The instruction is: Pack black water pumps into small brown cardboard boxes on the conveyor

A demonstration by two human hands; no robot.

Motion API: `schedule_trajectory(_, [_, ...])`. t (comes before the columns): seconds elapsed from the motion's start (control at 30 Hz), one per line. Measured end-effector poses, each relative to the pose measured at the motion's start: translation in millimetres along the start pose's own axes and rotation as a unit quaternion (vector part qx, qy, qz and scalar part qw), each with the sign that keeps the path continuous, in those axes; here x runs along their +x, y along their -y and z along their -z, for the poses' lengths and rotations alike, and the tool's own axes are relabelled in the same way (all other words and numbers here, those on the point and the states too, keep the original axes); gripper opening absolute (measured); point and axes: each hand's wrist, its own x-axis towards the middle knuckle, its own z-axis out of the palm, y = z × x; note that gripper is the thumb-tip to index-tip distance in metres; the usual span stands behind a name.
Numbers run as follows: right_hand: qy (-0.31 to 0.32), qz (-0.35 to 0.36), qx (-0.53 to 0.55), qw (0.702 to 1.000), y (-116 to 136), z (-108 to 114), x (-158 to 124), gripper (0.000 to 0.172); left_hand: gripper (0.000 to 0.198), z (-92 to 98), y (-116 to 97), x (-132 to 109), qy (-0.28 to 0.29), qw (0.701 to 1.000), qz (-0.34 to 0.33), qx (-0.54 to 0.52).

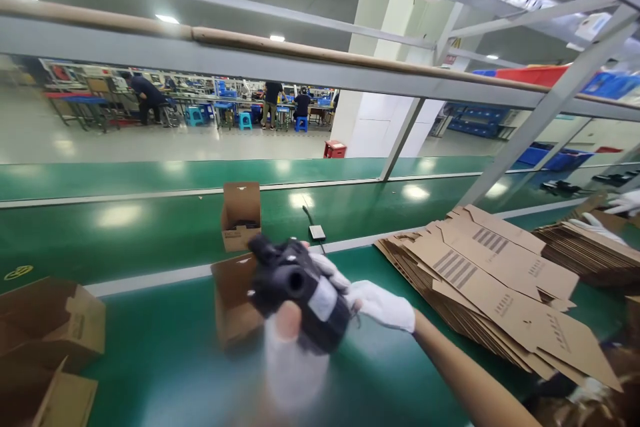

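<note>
Device, black with a pale label, sits up off the green surface in your left grip, which is blurred but closes around its underside, thumb against the body. Your right grip, also white-gloved, has its fingers curled at the device's right edge; whether they pinch anything cannot be told. Just left of your left grip stands an open carton; beyond both grips lies a small white square with a dark lead. Flattened cardboard is piled right of your right grip.
</note>
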Motion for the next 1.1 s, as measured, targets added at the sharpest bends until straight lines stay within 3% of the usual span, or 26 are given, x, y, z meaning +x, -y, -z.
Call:
schedule_trajectory(0.07, [0.015, -0.004, -0.061, 0.998, 6.0, 15.0, -8.9, 0.04, 0.045, 11.9, -21.0, 9.5, -0.002, 0.997, -0.072, 0.018])
schedule_trajectory(0.17, [-0.085, 0.036, -0.185, 0.978, 31.7, 40.3, -18.9, 0.014, 0.043, 42.7, -39.2, 19.1, -0.025, 0.986, -0.129, 0.102])
schedule_trajectory(0.27, [-0.165, 0.161, -0.236, 0.944, 68.4, 50.1, -16.7, 0.013, 0.055, 72.4, -40.7, 19.9, -0.064, 0.966, -0.061, 0.243])
schedule_trajectory(0.33, [-0.179, 0.243, -0.239, 0.923, 91.5, 48.0, -7.4, 0.02, 0.06, 82.5, -36.0, 17.1, -0.045, 0.943, 0.014, 0.328])
schedule_trajectory(0.43, [-0.122, 0.316, -0.227, 0.913, 115.3, 40.6, 15.2, 0.024, 0.057, 82.4, -27.4, 11.6, 0.066, 0.916, 0.108, 0.381])
schedule_trajectory(0.53, [-0.049, 0.34, -0.197, 0.918, 121.2, 34.3, 43.8, 0.012, 0.054, 75.7, -22.4, 7.2, 0.149, 0.881, 0.187, 0.408])
schedule_trajectory(0.63, [0.047, 0.286, -0.119, 0.95, 108.5, 28.3, 73.4, 0.008, 0.054, 72.4, -22.4, 4.8, 0.184, 0.85, 0.237, 0.434])
schedule_trajectory(0.73, [0.139, 0.197, -0.007, 0.97, 85.9, 19.0, 93.1, 0.021, 0.058, 72.5, -27.3, 4.6, 0.193, 0.86, 0.253, 0.399])
schedule_trajectory(0.87, [0.093, 0.059, 0.062, 0.992, 70.6, 0.7, 87.5, 0.043, 0.056, 71.5, -36.9, 5.7, 0.121, 0.899, 0.198, 0.371])
schedule_trajectory(0.93, [0.07, 0.033, 0.06, 0.995, 76.0, -7.2, 76.1, 0.055, 0.053, 69.5, -39.3, 4.9, 0.082, 0.91, 0.153, 0.377])
schedule_trajectory(1.03, [0.089, 0.014, -0.001, 0.996, 95.1, -14.6, 63.3, 0.076, 0.051, 66.0, -38.6, 2.4, 0.03, 0.896, 0.098, 0.433])
schedule_trajectory(1.1, [0.081, -0.03, -0.046, 0.995, 108.6, -18.7, 61.1, 0.079, 0.054, 66.2, -37.5, 0.6, -0.001, 0.876, 0.067, 0.478])
